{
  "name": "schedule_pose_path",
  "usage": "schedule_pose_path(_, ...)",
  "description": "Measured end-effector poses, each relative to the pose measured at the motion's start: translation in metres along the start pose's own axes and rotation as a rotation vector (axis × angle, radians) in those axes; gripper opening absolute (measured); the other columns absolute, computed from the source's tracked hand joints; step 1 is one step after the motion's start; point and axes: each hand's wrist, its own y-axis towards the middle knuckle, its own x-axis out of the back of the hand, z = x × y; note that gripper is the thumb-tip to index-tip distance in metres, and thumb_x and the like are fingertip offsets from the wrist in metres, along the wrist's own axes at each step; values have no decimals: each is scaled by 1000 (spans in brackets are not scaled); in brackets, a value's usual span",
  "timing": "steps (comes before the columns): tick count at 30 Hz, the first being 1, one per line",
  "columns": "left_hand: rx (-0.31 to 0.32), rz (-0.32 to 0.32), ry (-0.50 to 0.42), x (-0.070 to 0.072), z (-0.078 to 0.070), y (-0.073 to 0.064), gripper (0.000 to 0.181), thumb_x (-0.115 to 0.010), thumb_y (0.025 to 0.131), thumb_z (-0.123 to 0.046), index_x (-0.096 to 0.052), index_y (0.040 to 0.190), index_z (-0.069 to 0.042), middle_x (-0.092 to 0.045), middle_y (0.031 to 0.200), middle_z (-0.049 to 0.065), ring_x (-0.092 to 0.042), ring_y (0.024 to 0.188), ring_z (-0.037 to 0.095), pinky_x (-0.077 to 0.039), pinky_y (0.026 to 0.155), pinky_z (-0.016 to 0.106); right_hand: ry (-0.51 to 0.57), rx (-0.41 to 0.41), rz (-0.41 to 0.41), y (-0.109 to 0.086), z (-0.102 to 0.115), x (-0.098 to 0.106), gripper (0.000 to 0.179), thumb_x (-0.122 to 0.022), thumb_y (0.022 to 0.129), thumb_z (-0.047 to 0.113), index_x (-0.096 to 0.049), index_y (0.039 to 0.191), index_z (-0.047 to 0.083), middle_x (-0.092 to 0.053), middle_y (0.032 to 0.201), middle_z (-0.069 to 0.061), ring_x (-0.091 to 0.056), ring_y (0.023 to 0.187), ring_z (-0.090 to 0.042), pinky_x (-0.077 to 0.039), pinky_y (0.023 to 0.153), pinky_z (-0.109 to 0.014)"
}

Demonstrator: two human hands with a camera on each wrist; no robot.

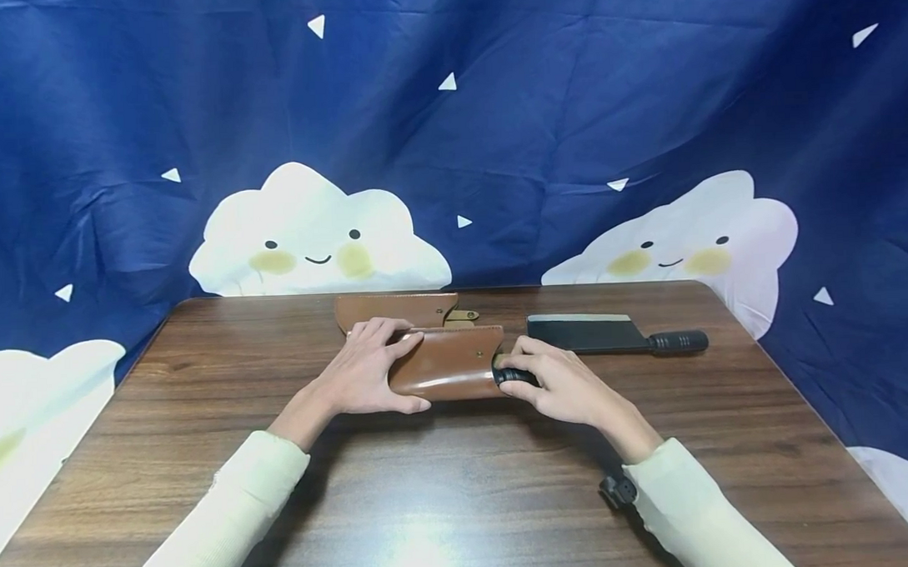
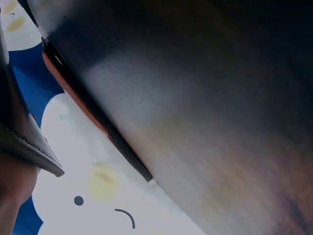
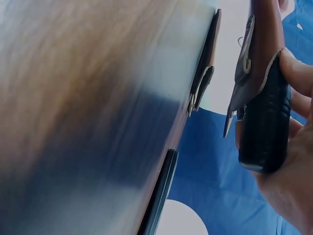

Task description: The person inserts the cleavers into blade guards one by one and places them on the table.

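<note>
A brown leather knife sheath [image 1: 457,368] is held lengthwise over the middle of the table. My left hand [image 1: 363,372] grips its left end, thumb along the near edge and fingers over the far side. From the sheath's right end sticks a black ribbed knife handle [image 3: 266,129], its blade hidden inside the leather. The fingers of my right hand [image 1: 558,382] curl round this handle. In the right wrist view, the sheath mouth meets the handle, and an undone strap [image 3: 244,63] hangs beside it.
Behind, at the table's far edge, lies a second brown sheath [image 1: 395,309] with its strap [image 1: 463,316] pointing right. A black cleaver [image 1: 594,333] rests right of it, handle to the right. A blue cloud-print curtain [image 1: 494,149] hangs behind the wooden table [image 1: 282,523].
</note>
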Motion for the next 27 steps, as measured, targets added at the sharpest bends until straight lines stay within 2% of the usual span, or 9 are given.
schedule_pose_path(17, 17, 0, 9, -2, -3, 5, 101, -70, 67, -78, -60, 143, -13, -51, 137, 7, -44, 124, 26, -32, 99, 49, 13, 63, -42, -2, -1, -5, 30, -69, 98, 32, -75, 118, 10, -56, 100, 11, -53, 85, -5, -47, 74, -29)
schedule_pose_path(27, 23, 7, 16, -3, -5, 6, 102, -68, 68, -79, -58, 144, -12, -50, 139, 8, -43, 126, 27, -32, 102, 51, -16, 64, -54, -1, 0, -4, 30, -70, 97, 30, -75, 117, 9, -55, 99, 10, -52, 84, -6, -46, 73, -29)
